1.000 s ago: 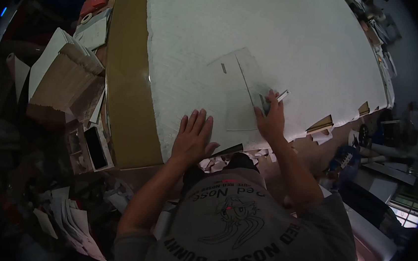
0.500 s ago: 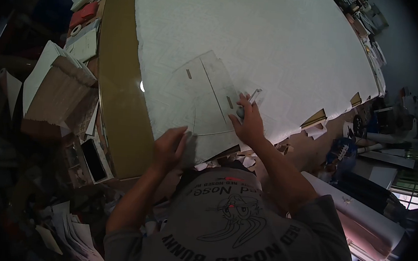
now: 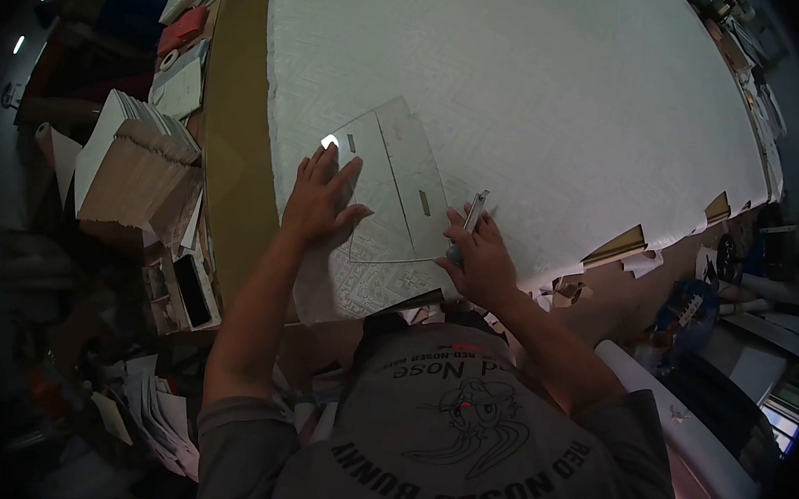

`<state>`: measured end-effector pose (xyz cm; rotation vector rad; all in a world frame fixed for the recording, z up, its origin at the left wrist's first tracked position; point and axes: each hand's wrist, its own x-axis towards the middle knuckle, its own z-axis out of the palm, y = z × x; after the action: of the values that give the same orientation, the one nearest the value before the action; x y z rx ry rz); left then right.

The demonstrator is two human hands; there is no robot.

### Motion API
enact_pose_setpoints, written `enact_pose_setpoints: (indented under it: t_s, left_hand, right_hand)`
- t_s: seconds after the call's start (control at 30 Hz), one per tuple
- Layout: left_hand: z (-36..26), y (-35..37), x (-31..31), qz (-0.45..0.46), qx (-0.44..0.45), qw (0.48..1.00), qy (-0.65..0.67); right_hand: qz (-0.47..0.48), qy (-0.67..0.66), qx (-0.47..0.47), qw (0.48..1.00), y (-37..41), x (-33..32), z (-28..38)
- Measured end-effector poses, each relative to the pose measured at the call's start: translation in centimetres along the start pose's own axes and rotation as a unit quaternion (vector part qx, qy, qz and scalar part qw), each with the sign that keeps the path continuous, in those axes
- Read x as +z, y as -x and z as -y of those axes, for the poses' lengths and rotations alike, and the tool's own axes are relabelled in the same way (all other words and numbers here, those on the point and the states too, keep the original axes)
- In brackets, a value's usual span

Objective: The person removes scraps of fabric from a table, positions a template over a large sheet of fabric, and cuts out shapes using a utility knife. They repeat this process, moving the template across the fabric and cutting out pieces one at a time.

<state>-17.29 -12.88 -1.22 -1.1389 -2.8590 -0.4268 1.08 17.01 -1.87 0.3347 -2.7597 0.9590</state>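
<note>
Clear, stiff plastic-looking template [image 3: 435,172] lies flat on a white embossed sheet [image 3: 564,102], near the edge closest to the person. Template: transparent, thin, straight-sided, roughly four-sided, tilted relative to the sheet edge. One long dark line [image 3: 395,187] runs down it lengthwise; two small dark bars sit either side of the line, the upper bar [image 3: 351,143] left of it, the lower bar [image 3: 424,203] right. Can't tell if the bars are slots or stuck-on strips. Lower edge shows as a thin pale line; bright glare spot at the upper left, by the fingertips.

Left hand [image 3: 322,195]: fingers spread, palm down on the template's left part, gripping nothing. Right hand [image 3: 481,257]: fingers closed around a slim utility knife [image 3: 477,209], metallic-looking end pointing away from the person, just beside the template's right edge. Can't tell if the tip touches the sheet.

Sheet: matte white, raised geometric pattern, clearest below the template. Left border slightly ragged; near edge has wedge-shaped gaps exposing the smooth gold-brown surface [image 3: 233,140], which also shows as a long strip on the left. Beyond that strip: fanned stack of brown and white paper [image 3: 145,170].
</note>
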Motion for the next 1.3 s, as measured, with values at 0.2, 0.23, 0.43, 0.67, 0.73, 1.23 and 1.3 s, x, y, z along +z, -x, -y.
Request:
enact_pose_setpoints:
  t_s: [0.2, 0.23, 0.43, 0.67, 0.73, 1.23, 1.3]
  left_hand:
    - [0.2, 0.2, 0.0, -0.014, 0.013, 1.000, 0.013]
    - [0.1, 0.2, -0.2, -0.014, 0.006, 1.000, 0.010]
    - [0.0, 0.3, -1.0, -0.015, -0.002, 0.998, 0.061]
    - [0.5, 0.5, -0.3, -0.046, -0.002, 0.997, 0.067]
    - [0.6, 0.4, -0.1, -0.036, 0.000, 0.998, 0.060]
    - [0.4, -0.2, -0.7, -0.021, -0.016, 0.998, 0.050]
    - [0.5, -0.2, -0.6, -0.026, -0.014, 0.998, 0.055]
  right_hand:
    - [-0.031, -0.019, 0.021, 0.999, 0.1, 0.4, 0.4]
    - [-0.029, -0.008, 0.026, 0.999, 0.1, 0.4, 0.4]
    - [0.001, 0.018, 0.036, 0.999, -0.3, 0.4, 1.2]
    - [0.002, 0.033, 0.046, 0.998, -0.8, 1.7, 2.3]
    - [-0.007, 0.033, 0.032, 0.999, -1.1, 1.5, 1.9]
    - [-0.004, 0.005, 0.029, 1.000, -0.9, 1.5, 1.5]
    - [-0.006, 0.002, 0.025, 1.000, -0.9, 1.6, 1.4]
